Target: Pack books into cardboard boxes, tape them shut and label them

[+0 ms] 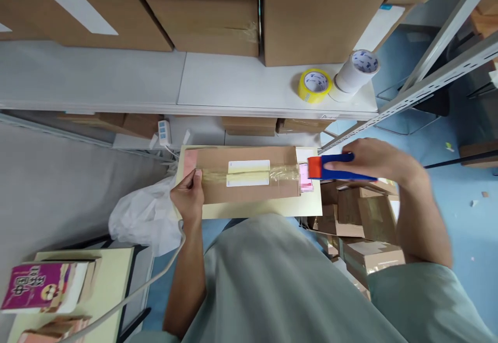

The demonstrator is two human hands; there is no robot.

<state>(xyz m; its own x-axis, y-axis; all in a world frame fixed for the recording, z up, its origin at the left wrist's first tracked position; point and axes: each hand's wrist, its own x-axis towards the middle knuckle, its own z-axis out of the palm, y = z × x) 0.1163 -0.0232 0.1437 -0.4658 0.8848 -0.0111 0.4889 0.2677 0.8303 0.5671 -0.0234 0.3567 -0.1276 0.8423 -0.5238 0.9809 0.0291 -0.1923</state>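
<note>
A long brown cardboard box (249, 191) lies on a cream tabletop (257, 210) before me. A strip of packing tape (283, 172) runs lengthwise over its top, across a white label (249, 166). My left hand (188, 194) is closed at the box's left end, its thumb on top near the tape's end. Off the right end, my right hand (373, 160) grips a blue tape dispenser (337, 166) with an orange-red front. That front is close to the box's right edge. Pink printed material (305, 178) lies under the gap between them.
A grey shelf (233, 81) crosses ahead, with large cartons (330, 16), a yellow tape roll (315, 85) and white rolls (357, 71). Several cardboard boxes (369, 257) are piled at lower right. At left are a white plastic bag (142, 216), a cable (159, 275) and books (37, 286).
</note>
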